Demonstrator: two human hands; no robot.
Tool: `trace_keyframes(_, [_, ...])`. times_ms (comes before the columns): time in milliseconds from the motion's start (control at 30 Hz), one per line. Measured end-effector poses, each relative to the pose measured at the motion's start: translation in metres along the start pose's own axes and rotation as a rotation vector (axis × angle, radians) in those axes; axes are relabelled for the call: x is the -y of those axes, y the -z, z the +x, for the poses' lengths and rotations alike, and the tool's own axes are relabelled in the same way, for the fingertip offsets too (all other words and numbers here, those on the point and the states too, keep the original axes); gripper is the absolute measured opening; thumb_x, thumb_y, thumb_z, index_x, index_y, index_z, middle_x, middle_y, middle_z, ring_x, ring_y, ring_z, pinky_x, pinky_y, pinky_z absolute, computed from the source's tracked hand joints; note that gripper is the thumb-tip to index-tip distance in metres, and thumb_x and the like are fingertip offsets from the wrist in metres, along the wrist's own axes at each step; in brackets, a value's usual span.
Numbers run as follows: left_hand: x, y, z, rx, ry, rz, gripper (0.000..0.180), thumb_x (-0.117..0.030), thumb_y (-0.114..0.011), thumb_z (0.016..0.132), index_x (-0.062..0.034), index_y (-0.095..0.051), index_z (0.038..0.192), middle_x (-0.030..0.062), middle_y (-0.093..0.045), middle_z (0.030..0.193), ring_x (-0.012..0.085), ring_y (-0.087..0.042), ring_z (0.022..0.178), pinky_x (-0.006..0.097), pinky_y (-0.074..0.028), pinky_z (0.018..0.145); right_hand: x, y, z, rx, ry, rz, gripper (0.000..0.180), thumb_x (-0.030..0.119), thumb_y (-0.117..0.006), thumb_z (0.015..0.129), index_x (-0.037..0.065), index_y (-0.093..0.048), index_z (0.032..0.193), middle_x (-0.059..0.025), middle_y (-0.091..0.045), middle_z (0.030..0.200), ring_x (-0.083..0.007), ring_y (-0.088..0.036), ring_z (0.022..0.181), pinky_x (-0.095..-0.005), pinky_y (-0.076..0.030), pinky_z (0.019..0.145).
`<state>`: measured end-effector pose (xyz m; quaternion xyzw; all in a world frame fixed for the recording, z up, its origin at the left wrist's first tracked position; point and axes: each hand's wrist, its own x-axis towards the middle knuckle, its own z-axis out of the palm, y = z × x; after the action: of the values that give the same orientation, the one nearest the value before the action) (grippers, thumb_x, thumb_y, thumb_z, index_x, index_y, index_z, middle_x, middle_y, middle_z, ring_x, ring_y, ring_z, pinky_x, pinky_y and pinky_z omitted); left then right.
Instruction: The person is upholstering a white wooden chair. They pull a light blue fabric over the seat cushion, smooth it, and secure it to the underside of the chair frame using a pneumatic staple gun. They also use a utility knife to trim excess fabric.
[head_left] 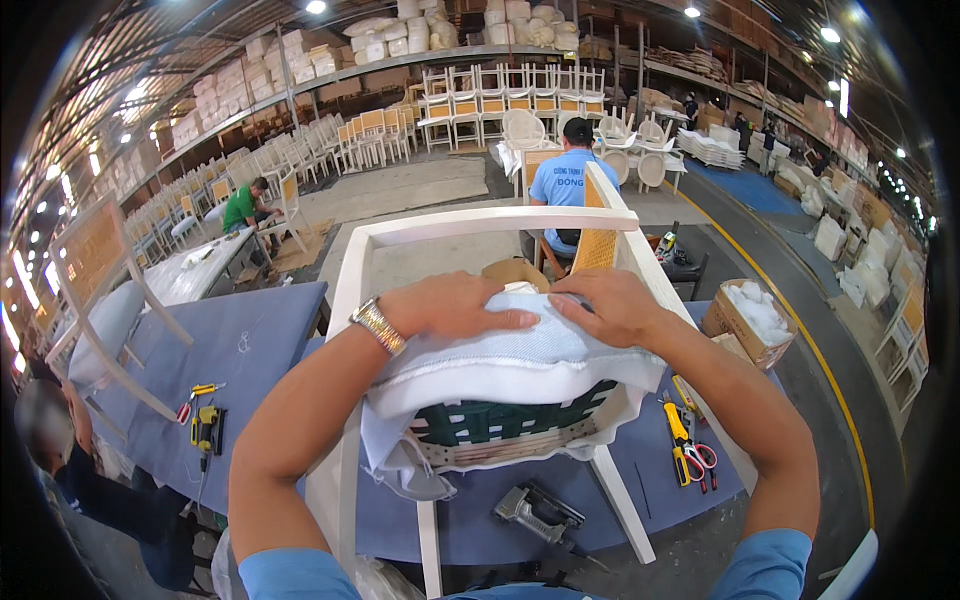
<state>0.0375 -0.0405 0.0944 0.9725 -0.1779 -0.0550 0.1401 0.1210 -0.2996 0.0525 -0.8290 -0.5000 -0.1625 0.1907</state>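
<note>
Left hand and right hand both lie flat, palms down, fingers spread, pressing a white padded fabric seat cushion onto the white wooden chair frame. Cushion sits on the seat, over green woven webbing mostly hidden beneath it. Chair rests on a blue-covered desk. Grey staple gun lies near the front edge, partly cut off by a chair leg. Yellow-handled pliers right, beside red-handled scissors.
</note>
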Motion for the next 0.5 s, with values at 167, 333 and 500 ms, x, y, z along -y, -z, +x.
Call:
trace_keyframes(167, [-0.008,-0.002,-0.01,-0.128,-0.025,-0.002,0.087,-0.077,-0.049,0.093,0.0022,-0.073,0.118,0.0293,-0.073,0.105,0.0409,-0.071,0.099,0.046,-0.053,0.093,0.003,0.003,-0.012,-0.176,0.016,-0.138,0.023,0.029,-0.061,0.096,0.01,-0.073,0.105,-0.0089,-0.071,0.098,-0.0321,-0.068,0.09,-0.0458,-0.053,0.078])
trace_keyframes(333, [-0.008,-0.013,0.002,-0.17,0.022,0.101,0.085,-0.077,-0.049,0.093,0.001,-0.075,0.116,0.0293,-0.072,0.109,0.0434,-0.07,0.104,0.046,-0.053,0.096,0.027,-0.006,-0.055,-0.42,-0.06,-0.219,0.021,0.021,-0.063,0.095,0.008,-0.071,0.11,-0.0113,-0.071,0.109,-0.0333,-0.068,0.098,-0.044,-0.053,0.085])
trace_keyframes(500, [0.014,-0.015,-0.017,-0.241,0.117,0.14,0.082,-0.074,-0.05,0.093,0.0004,-0.075,0.116,0.0267,-0.071,0.118,0.0423,-0.066,0.114,0.046,-0.049,0.102,0.088,-0.075,-0.172,-0.712,-0.307,0.186,0.022,0.005,-0.067,0.09,0.002,-0.07,0.112,-0.0187,-0.071,0.113,-0.0393,-0.067,0.105,-0.0443,-0.052,0.093])
